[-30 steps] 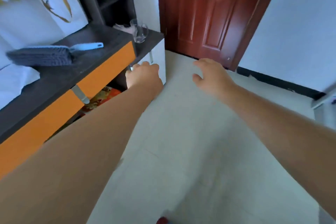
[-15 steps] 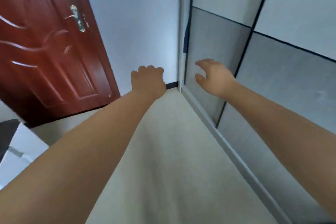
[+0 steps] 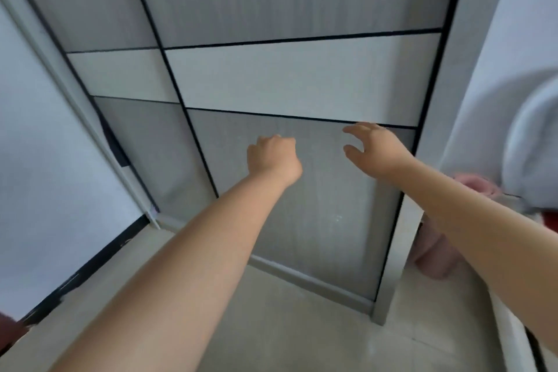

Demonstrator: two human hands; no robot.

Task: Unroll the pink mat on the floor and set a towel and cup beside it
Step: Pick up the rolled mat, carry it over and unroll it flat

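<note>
While the pink mat stood rolled on end in the gap just right of the sliding wardrobe door, partly hidden behind the right forearm, nothing of the task had yet been done; the step in hand looked like finding and reaching for the mat. No towel or cup was in view. Something pale pink sat above the roll, too blurred to name.

Both arms stretched out toward the wardrobe door. The left hand was curled into a loose fist, holding nothing, in front of the door's lower grey panel. The right hand, to its right and nearer the door's edge, had its fingers spread and bent, also empty.

The next move probably called for turning right of the door and lowering a hand to grip the roll.

Half a second earlier the view had faced the corner with a red-brown door to the wardrobe's left; it had since swung right, bringing the mat into sight.
</note>
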